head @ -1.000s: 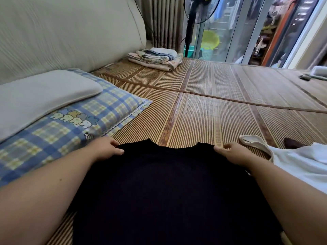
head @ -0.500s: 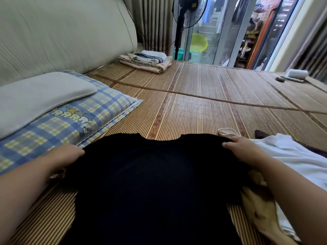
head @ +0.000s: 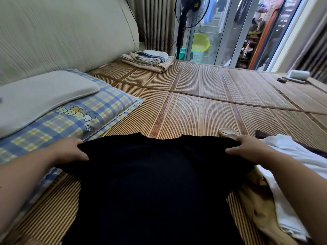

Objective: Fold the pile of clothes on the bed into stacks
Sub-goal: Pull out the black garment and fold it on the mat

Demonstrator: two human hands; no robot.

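Evidently soft and light, the black T-shirt (head: 159, 183) lies spread on the bed's bamboo mat (head: 194, 112) between the left grip (head: 70, 149) and right grip (head: 247, 147), each pinching a shoulder. It will probably sag and crease, so the shoulder seams look like the surest hold.

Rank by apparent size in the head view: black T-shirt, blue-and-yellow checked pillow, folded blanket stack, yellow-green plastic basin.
1. Black T-shirt, nearest the camera.
2. Blue-and-yellow checked pillow.
3. Folded blanket stack.
4. Yellow-green plastic basin, farthest off, so true size is unsure.
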